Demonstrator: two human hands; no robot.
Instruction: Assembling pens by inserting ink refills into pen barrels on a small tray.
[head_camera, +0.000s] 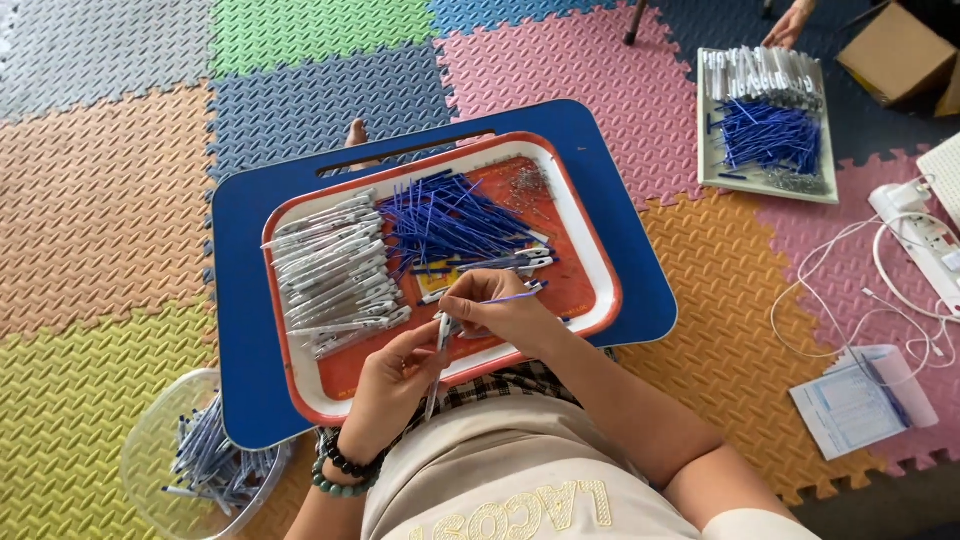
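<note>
My left hand (392, 385) holds a clear pen barrel (440, 345) upright over the near rim of an orange tray (590, 270). My right hand (500, 310) pinches a thin blue refill (515, 297) at the barrel's top end. On the tray lie a stack of clear pen barrels (335, 270) at the left, a heap of blue refills (450, 220) in the middle, and small metal springs (527, 182) at the far right corner. The tray rests on a blue lap table (240, 260).
A clear bowl (150, 450) with finished pens sits at the lower left. A grey tray (712, 150) of barrels and refills lies far right, with another person's hand (790, 25) near it. A white power strip (925, 230), cables and a paper sheet (850, 405) lie right on the foam mats.
</note>
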